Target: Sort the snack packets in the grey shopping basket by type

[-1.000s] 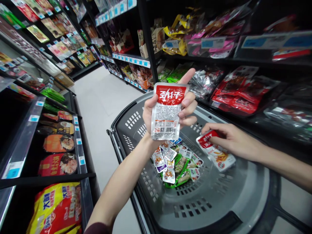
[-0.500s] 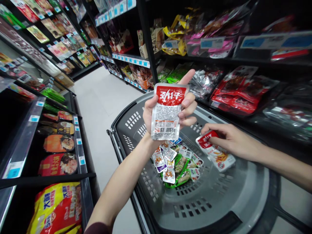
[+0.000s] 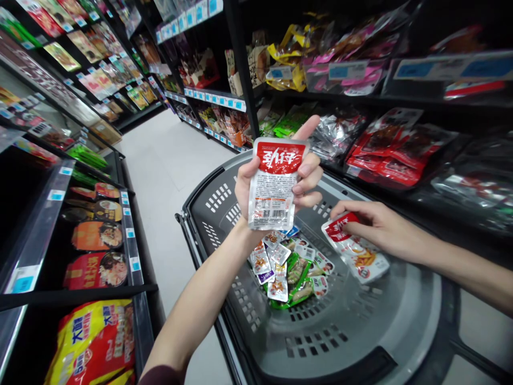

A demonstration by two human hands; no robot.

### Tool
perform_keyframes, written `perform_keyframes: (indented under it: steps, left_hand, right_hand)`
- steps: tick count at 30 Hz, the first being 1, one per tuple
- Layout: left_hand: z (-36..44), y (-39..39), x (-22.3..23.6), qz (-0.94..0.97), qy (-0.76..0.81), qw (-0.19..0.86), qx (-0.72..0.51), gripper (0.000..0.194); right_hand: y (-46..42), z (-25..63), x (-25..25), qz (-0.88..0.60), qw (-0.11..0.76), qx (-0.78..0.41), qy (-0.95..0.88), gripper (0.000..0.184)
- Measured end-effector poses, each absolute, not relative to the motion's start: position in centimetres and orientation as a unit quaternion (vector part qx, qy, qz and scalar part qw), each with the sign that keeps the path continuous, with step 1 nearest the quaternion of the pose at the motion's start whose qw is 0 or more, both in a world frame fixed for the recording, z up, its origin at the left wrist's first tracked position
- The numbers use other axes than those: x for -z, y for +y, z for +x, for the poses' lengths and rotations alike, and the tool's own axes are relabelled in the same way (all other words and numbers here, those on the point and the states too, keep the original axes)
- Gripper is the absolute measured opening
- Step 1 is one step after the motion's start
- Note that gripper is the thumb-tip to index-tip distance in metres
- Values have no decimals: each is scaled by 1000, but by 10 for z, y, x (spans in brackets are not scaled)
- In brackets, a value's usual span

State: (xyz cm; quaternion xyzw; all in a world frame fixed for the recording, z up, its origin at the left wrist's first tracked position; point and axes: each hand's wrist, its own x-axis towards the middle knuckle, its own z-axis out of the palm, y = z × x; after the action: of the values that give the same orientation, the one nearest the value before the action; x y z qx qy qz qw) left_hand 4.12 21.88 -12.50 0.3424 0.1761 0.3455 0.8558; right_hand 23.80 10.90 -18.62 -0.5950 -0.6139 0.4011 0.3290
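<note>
My left hand [image 3: 308, 179] is closed round the edges of a red-and-silver snack packet [image 3: 274, 187], index finger stretched out past it. The packet's printed back with a barcode faces me, above the basket. Lower right, my right hand [image 3: 371, 224] pinches the red top end of a similar snack packet [image 3: 356, 251], whose picture side shows; another may lie under it. Below both hands is a grey plastic shopping basket [image 3: 352, 342]. In its bottom lie small silver snack packets [image 3: 277, 289] and green-edged clear food packs [image 3: 298, 272], partly hidden behind my left wrist.
Black shelves on the right hold red snack bags [image 3: 401, 152] and yellow bags [image 3: 286, 59]. At left, another shelf carries bowl-like packs [image 3: 98, 235] and a large yellow-and-red bag [image 3: 96, 337]. A pale floor aisle [image 3: 160, 144] runs between them.
The packet in my right hand has tilted and shifted slightly, and my right fingers have moved a little on it. My left hand and its packet stay almost still.
</note>
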Motion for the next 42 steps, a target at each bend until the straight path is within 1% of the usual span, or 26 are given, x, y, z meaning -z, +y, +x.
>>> perform_keyframes:
  steps: [6,11,19,22,27,28,31,34,36,38,40,42]
  left_hand:
    - [41,216,116,304,157,879,-331,80]
    - [41,216,118,287,138,887,-334,72]
    - [42,219,126,296,134,883,-337,73]
    - [42,219,125,302,125,883,-338,73]
    - [42,219,125,316,141,877,-334,74]
    - [42,218,125,319,148,875,-334,75]
    - [43,218,124,325,164,870,-331,77]
    - [43,218,125,324,167,870,-331,78]
    - [44,218,125,321,171,871,-330,78]
    - [44,218,125,317,178,872,-327,78]
    - [45,217,125,312,177,875,-325,77]
    - [46,216,124,303,165,881,-323,75]
  right_hand:
    - [111,240,189,-583,336,-402,-621,22]
    - [111,242,192,-582,333,-398,-626,23]
    - [110,241,192,-610,339,-409,-588,24]
    - [111,240,185,-617,352,-439,-551,24]
    - [111,237,175,-620,391,-519,-439,29]
    - [110,237,174,-617,400,-532,-420,27]
    - [110,237,172,-594,407,-590,-365,14]
    - [109,241,170,-567,405,-641,-321,12]
    - [107,244,168,-545,436,-646,-309,14]
    - [105,246,167,-507,471,-652,-309,21]
    - [103,247,169,-472,471,-666,-336,26]
    - [101,248,175,-473,444,-648,-399,30]
